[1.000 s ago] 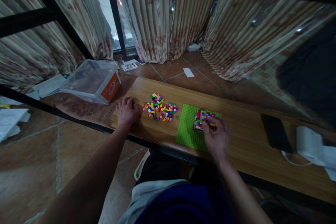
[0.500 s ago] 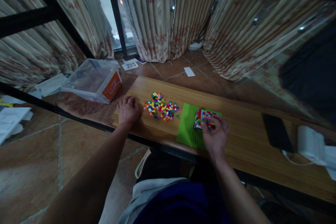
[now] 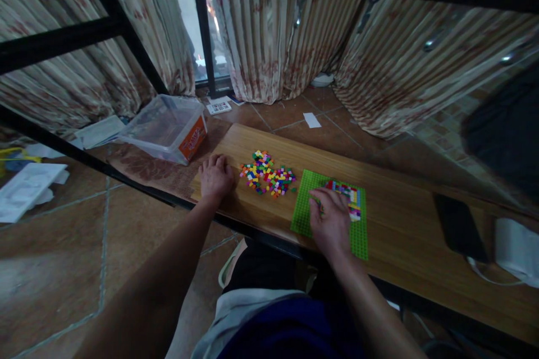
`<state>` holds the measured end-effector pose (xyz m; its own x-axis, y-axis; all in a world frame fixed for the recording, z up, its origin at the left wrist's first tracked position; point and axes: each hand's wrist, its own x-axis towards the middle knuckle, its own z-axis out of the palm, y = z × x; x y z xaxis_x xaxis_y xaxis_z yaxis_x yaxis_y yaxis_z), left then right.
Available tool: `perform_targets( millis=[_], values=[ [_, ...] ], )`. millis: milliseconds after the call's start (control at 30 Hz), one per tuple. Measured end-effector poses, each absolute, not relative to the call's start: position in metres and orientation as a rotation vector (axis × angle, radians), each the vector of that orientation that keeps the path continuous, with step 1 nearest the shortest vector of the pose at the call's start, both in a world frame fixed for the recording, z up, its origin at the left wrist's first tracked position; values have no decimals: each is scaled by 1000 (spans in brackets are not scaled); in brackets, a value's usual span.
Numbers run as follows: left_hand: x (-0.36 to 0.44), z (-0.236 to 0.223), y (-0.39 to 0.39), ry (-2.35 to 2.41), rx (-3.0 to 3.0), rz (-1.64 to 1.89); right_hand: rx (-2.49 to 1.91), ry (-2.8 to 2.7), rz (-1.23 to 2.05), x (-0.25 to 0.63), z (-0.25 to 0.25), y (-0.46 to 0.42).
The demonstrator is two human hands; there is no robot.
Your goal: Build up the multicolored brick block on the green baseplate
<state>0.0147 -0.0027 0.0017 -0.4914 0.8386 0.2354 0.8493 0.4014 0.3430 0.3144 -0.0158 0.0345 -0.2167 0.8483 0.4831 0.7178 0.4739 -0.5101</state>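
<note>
Brick build: a low, many-coloured block of small toy bricks [image 3: 355,206] sits on the green studded baseplate [image 3: 359,238], partly hidden under my right hand [image 3: 316,202].
Right hand: my thumb and fingers are bent close together over the build's near left side; I cannot tell whether a brick is between them.
Left hand: my left hand [image 3: 217,176] lies palm down on the wooden desk [image 3: 400,224], fingers slightly bent, just beside the loose bricks; I cannot tell if anything is under it.
Done: a good number of bricks are grouped on the baseplate, I judge, with plenty of green studs bare around them.
Left over: a spread of loose bricks [image 3: 275,178] lies on the desk between my hands, unjoined as far as I can see.
</note>
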Motion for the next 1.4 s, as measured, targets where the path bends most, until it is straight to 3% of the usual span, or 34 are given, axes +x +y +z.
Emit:
perform_targets(
  millis=[433, 667, 1033, 1400],
  values=[
    [13, 1, -2, -2602, -1573, -646, -1488, -2174, 307, 269, -9, 21],
    [13, 1, -1, -2602, -1567, -645, -1444, -2135, 362, 273, -1, 12],
    [13, 1, -2, -2586, -1577, -620, -1299, -1891, 702, 315, 20, -46],
    [11, -1, -1, -2580, -1580, -639, -1412, -1913, 349, 368, 23, -38]
  ],
)
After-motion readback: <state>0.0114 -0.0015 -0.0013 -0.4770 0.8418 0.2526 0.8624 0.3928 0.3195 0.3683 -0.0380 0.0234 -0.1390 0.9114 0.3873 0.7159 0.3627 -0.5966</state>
